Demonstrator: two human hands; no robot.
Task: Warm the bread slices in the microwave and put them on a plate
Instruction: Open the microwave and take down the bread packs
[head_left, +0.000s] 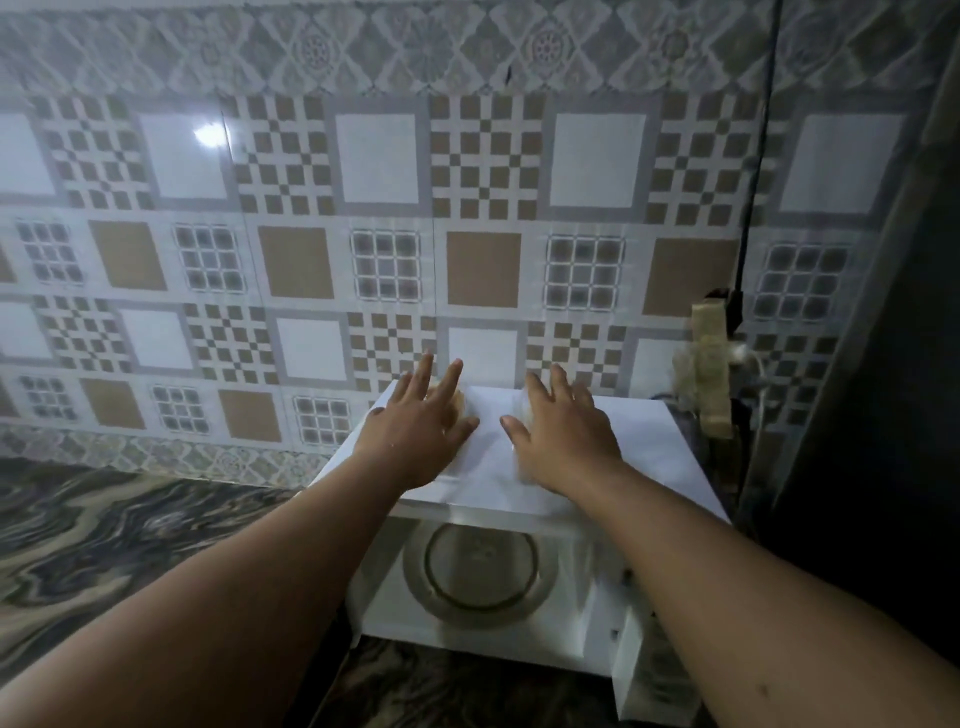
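Now both hands flat, fingers spread: left hand (418, 426), right hand (563, 431) atop microwave (660, 452), cavity open.

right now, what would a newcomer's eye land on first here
First, the two hands spread over the top of the white microwave: the left hand and right hand each reach over what looks like a bread slice, mostly hidden under the fingers. Below them the microwave stands open, its glass turntable bare. Behind, the patterned wall tiles fill the upper view.
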